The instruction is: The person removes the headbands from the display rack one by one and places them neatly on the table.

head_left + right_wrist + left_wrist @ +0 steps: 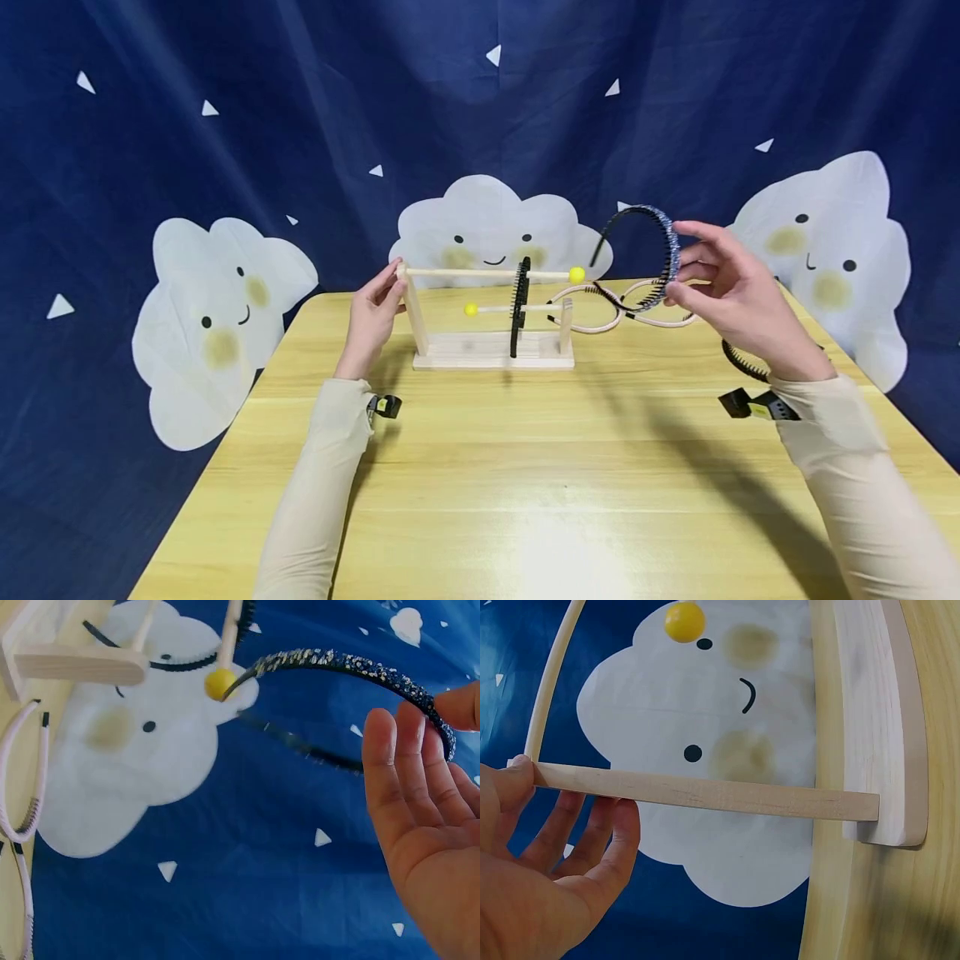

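Observation:
A wooden headband stand (450, 362) has two posts, each with a rod tipped by a yellow ball. My left hand (372, 312) pinches the top of its taller left post (705, 793), thumb on one side and fingers on the other. On the upper rod hangs a black toothed headband (519, 304). To the right, my right hand (727, 287) holds a dark blue glittery headband (670, 250) by its curved middle, above the table. One end of this headband is close to the upper rod's yellow ball (220, 684); whether they touch I cannot tell.
Two pale pink headbands (600, 328) lie on the table (480, 467), right of the stand. Another dark toothed headband (742, 363) lies partly hidden behind my right wrist. A blue curtain (480, 100) with white clouds hangs behind the table.

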A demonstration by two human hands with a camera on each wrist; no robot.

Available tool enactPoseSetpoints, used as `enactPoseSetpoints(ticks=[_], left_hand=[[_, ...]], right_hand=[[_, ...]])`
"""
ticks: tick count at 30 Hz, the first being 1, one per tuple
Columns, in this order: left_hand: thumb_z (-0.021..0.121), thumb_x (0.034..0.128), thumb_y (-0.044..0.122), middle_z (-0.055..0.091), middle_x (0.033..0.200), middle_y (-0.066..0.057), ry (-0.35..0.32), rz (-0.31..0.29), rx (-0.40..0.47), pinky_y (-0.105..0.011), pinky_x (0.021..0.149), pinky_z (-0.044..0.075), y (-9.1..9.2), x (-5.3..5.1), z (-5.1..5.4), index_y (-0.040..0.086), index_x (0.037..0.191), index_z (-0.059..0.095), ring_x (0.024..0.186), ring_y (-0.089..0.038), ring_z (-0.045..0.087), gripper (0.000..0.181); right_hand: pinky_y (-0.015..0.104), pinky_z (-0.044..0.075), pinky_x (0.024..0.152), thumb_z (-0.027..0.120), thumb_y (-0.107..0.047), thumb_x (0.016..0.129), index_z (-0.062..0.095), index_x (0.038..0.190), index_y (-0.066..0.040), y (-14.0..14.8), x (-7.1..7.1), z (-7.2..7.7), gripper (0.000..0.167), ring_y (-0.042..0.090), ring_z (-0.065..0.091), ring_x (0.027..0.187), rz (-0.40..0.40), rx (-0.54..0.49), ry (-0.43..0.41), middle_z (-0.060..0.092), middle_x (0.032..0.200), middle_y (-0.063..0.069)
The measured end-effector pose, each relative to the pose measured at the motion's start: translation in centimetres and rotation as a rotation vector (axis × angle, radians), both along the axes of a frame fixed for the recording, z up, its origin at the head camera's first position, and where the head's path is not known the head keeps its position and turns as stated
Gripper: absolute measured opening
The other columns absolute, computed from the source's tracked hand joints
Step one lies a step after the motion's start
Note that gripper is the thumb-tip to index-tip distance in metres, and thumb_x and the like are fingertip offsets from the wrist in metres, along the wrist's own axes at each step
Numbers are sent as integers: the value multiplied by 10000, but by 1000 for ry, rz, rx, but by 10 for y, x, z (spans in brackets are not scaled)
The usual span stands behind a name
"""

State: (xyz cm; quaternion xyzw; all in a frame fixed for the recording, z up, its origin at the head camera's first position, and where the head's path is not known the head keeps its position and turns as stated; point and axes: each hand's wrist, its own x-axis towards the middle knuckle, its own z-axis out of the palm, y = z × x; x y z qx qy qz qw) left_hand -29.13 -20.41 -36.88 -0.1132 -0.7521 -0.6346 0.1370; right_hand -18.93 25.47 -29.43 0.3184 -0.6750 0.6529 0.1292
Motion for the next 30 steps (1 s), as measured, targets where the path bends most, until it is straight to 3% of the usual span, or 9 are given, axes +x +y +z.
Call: enactPoseSetpoints(ticks=[3, 6, 8, 11, 14, 17, 27, 30], left_hand=[[556, 1066, 158, 582, 1413, -231, -14, -10, -3, -393, 939, 577, 2, 4, 6, 150, 1524, 497, 1106, -104, 604, 462], [545, 1068, 132, 574, 1420, -238, -32, -15, -9, -472, 970, 558, 3, 8, 12, 120, 1530, 479, 1105, -114, 603, 467], [547, 1067, 128, 576, 1422, -235, -34, -14, -9, -446, 956, 566, 3, 8, 13, 104, 1531, 476, 1104, -115, 603, 470], [553, 1065, 147, 581, 1426, -221, -26, -7, 0, -331, 897, 580, 0, 4, 8, 127, 1527, 489, 1100, -100, 599, 466], [565, 1062, 187, 592, 1419, -207, -10, 2, 3, -246, 848, 571, -2, 0, 2, 167, 1519, 509, 1099, -91, 601, 461], [572, 1059, 226, 602, 1402, -201, 1, 11, -7, -235, 844, 568, -2, -1, -2, 194, 1515, 519, 1100, -90, 606, 461], [569, 1060, 229, 610, 1397, -186, 7, 10, -16, -409, 931, 578, -2, -1, -2, 180, 1518, 514, 1097, -100, 606, 464], [559, 1065, 184, 595, 1411, -208, -14, 3, -13, -476, 968, 557, 2, 6, 8, 138, 1527, 493, 1096, -101, 601, 469]], right_hand=[[168, 576, 703, 592, 261, 856, 489, 1486, -19, 10, 8, 2, 696, 99, 689, 875, -109, 97, 18, 657, 1020, 40], [97, 537, 728, 662, 202, 839, 536, 1476, -63, 20, 15, -1, 702, 7, 668, 863, -306, 318, 69, 660, 987, -24], [55, 508, 738, 691, 159, 820, 562, 1465, -90, 26, 17, -7, 704, -57, 646, 841, -425, 479, 133, 661, 951, -45], [34, 488, 730, 704, 112, 790, 587, 1443, -97, 33, 18, -19, 696, -90, 615, 798, -512, 652, 233, 666, 887, -40], [44, 469, 683, 698, 86, 772, 564, 1455, -89, 38, 18, -32, 718, -68, 593, 754, -548, 781, 294, 646, 838, -51], [87, 462, 627, 705, 72, 754, 520, 1483, -82, 41, 19, -44, 768, -24, 598, 714, -547, 863, 320, 631, 812, -76], [287, 459, 505, 717, 34, 688, 576, 1351, -90, 50, 21, -72, 689, 62, 555, 665, -573, 1052, 452, 595, 818, -62], [298, 405, 464, 671, 34, 674, 599, 1340, -72, 54, 19, -79, 679, 75, 469, 604, -569, 1104, 519, 610, 831, -14]])
